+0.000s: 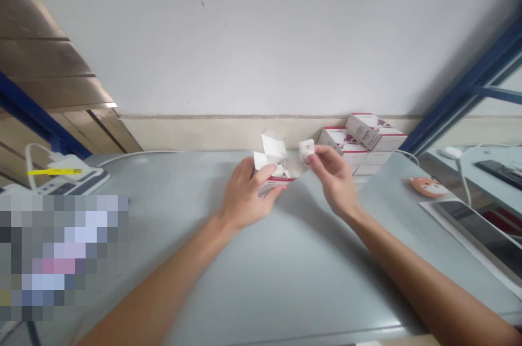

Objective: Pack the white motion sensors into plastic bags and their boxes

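My left hand [244, 193] grips an open white cardboard box [271, 164] with red trim, its flaps standing up. My right hand [332, 177] pinches a small white cube-shaped part [306, 150], probably a plug adapter, between thumb and fingertips. That part sits just above the box's right side, and I cannot tell if it touches the box. The inside of the box is mostly hidden by the flaps and my left fingers.
Several similar boxes [362, 142] are stacked against the wall behind my right hand on a grey table [293, 264]. An orange fox-faced pad [428, 186] and a dark tablet [481, 232] lie at the right. A white device [69, 180] with cable sits far left, beside a pixelated patch [61, 253].
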